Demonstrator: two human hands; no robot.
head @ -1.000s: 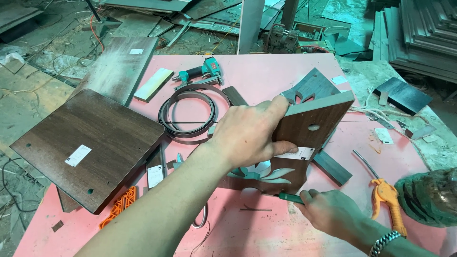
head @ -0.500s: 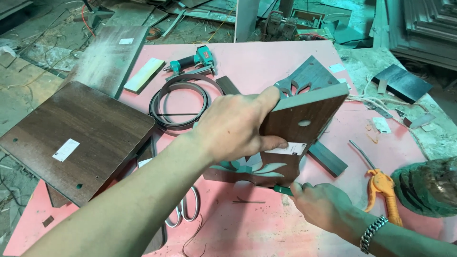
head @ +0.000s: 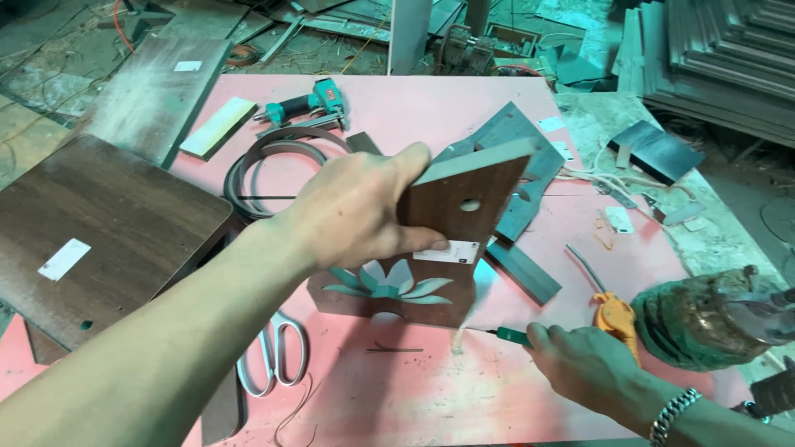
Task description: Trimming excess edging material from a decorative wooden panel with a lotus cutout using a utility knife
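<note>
My left hand [head: 360, 211] grips a dark brown wooden panel [head: 464, 203] with a round hole, holding it tilted upright above the pink table [head: 431, 389]. Below it stands a brown board with a cut-out lotus shape [head: 389, 290]. My right hand [head: 580, 360] rests low on the table near the board's right corner, closed on a thin green-handled tool [head: 509, 334] whose tip points at the board's lower edge.
Scissors [head: 273, 356] lie at the front left. A large brown board [head: 99, 232] sits to the left, a coiled edge band [head: 265, 170] and a teal power tool [head: 306, 103] behind. An orange air blow gun [head: 613, 314] and a wrapped roll [head: 704, 319] lie right.
My left hand has kept hold of the panel and tipped it a little more upright. My right hand has stayed by the board's lower right corner with the tool. The view moved closer.
</note>
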